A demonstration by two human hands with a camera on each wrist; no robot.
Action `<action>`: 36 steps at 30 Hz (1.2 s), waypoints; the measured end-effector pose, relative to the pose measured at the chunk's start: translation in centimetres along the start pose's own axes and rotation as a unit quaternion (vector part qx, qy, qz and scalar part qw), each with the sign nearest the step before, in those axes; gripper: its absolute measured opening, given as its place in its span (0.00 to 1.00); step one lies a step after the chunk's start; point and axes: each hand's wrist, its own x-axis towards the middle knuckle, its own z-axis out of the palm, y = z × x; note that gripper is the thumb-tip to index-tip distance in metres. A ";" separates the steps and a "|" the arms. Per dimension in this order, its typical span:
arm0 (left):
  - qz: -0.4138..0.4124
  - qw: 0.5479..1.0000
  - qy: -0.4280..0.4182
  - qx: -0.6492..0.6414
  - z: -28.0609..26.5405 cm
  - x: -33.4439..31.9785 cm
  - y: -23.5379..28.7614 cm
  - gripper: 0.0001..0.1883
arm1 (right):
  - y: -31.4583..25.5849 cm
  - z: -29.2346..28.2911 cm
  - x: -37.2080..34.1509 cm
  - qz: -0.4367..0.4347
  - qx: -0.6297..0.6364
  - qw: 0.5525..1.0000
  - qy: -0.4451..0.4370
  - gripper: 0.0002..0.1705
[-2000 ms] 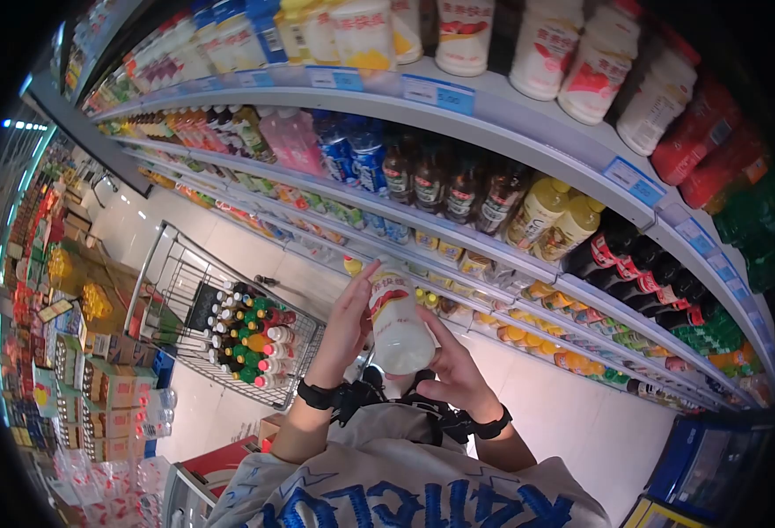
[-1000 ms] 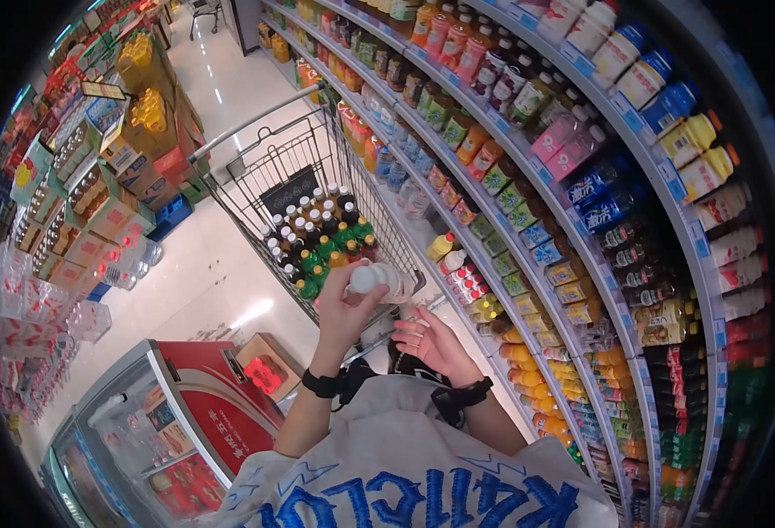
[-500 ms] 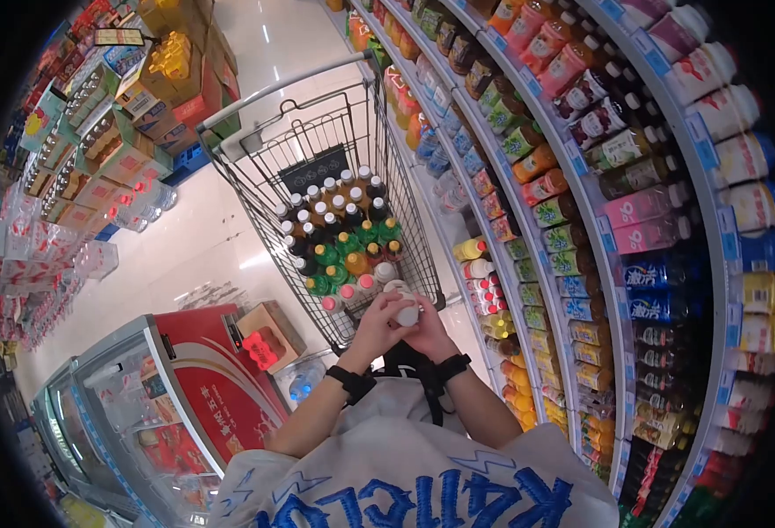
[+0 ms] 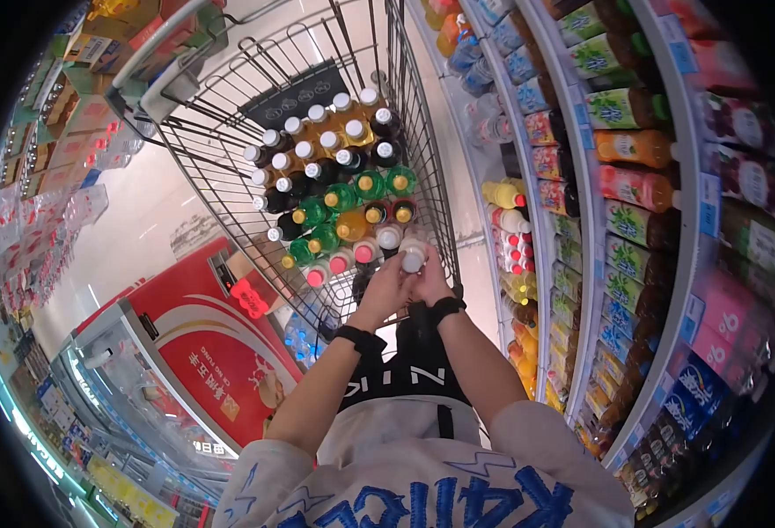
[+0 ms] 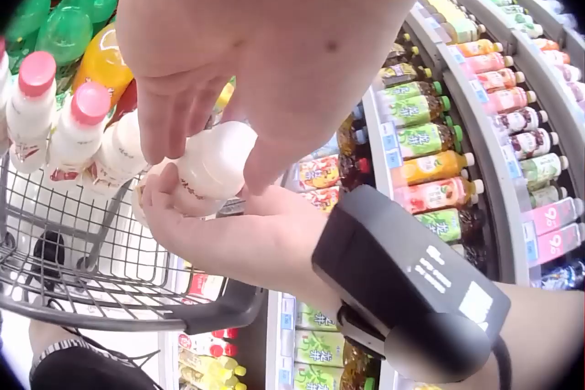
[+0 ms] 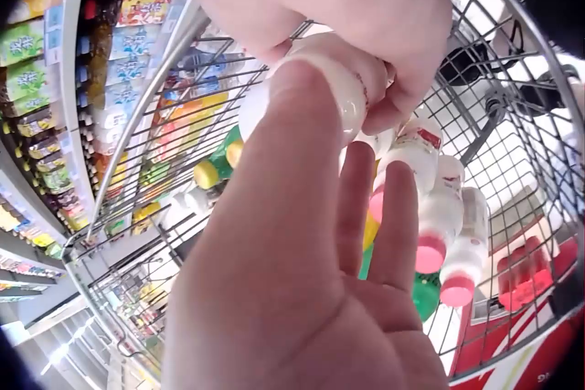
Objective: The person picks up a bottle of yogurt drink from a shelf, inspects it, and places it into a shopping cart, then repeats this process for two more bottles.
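My left hand (image 4: 387, 289) and right hand (image 4: 432, 276) hold a white milk drink bottle (image 4: 413, 258) between them, at the near right corner of the shopping cart's basket. In the left wrist view, the left thumb and fingers grip the bottle around its upper end, and the right hand (image 5: 233, 239) holds it from below. The right wrist view has the right thumb against the bottle (image 6: 345, 102), two fingers stretched out beside it. Similar white bottles with pink caps (image 4: 339, 262) stand in the cart, next to an orange bottle (image 4: 352, 226) and green bottles (image 4: 343, 195).
Dark and amber bottles with white caps (image 4: 354, 129) fill the cart's middle, before its dark panel (image 4: 290, 95). Drink shelves (image 4: 682, 255) run along the right. A red freezer (image 4: 220, 352) stands at near left, and a box with a red pack (image 4: 248, 297) sits beside the cart.
The bottle, first upright between both hands by the shelves, has tipped cap toward me and come over the cart's near end. My view has swung from the shelves to the cart.
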 end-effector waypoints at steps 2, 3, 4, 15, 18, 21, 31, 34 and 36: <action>-0.034 0.999 -0.032 -0.010 -0.8 1.0 1.7 0.31 | -1.1 1.1 1.4 0.008 0.012 0.999 0.034 0.20; -0.043 0.998 -0.037 -0.012 -0.5 1.7 1.0 0.31 | -1.5 1.1 2.4 0.008 0.022 0.998 0.062 0.19; -0.034 0.999 -0.037 -0.008 -0.1 2.2 0.3 0.30 | -1.6 0.6 3.5 0.017 0.039 0.997 0.057 0.18; -0.057 0.994 -0.077 0.042 0.1 6.5 -1.2 0.29 | -2.0 0.6 7.5 0.019 0.000 0.992 0.128 0.27; -0.069 0.993 -0.084 0.055 0.2 6.6 -1.1 0.30 | -1.9 0.1 7.9 0.037 0.028 0.991 0.124 0.26; -0.084 0.992 -0.085 0.045 0.3 6.4 -1.2 0.30 | -2.2 0.4 6.7 0.075 0.056 0.988 0.127 0.30; -0.048 0.994 -0.096 0.033 -2.1 1.0 -0.1 0.21 | -1.0 1.0 -1.1 -0.001 -0.097 0.992 0.080 0.31; -0.048 0.992 -0.084 0.078 -3.0 -2.6 -1.8 0.20 | 0.0 -0.2 -3.6 -0.072 -0.292 0.954 0.018 0.27; -0.074 0.984 -0.107 0.124 -4.4 -5.3 -2.4 0.22 | 2.2 -1.9 -4.8 -0.265 -0.515 0.815 -0.004 0.22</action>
